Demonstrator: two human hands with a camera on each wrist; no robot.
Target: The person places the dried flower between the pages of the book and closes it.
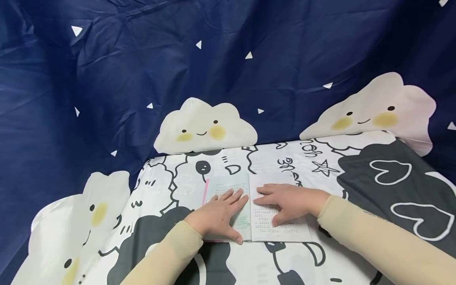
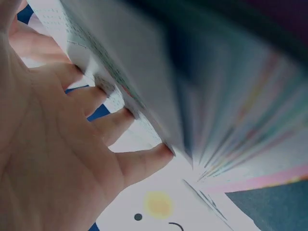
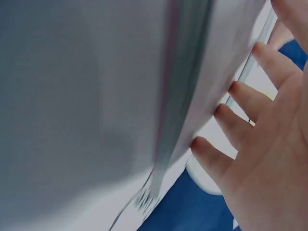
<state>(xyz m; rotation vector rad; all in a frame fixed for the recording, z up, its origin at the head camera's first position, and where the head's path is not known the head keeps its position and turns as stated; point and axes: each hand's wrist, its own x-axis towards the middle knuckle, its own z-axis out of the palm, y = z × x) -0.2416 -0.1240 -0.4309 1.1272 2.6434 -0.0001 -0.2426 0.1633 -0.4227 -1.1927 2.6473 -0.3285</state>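
An open book (image 1: pixel 263 233) lies flat on the patterned cloth, its left page greenish and its right page white with printed lines. My left hand (image 1: pixel 222 215) rests on the left page with fingers spread, the thumb near the lower end of the fold. On the right page lies my right hand (image 1: pixel 285 200), fingers extended toward the fold. In the left wrist view the fingertips of the left hand (image 2: pixel 62 144) touch the page, and the fanned page edges (image 2: pixel 240 130) show. The right wrist view has the right hand (image 3: pixel 264 134) with its fingertips against the page.
Under the book spreads a white cloth (image 1: pixel 246 265) with black cartoon drawings. White cloud shapes with faces, such as the middle cloud (image 1: pixel 203 138), border it. Behind hangs a dark blue fabric (image 1: pixel 228 23) with small white triangles.
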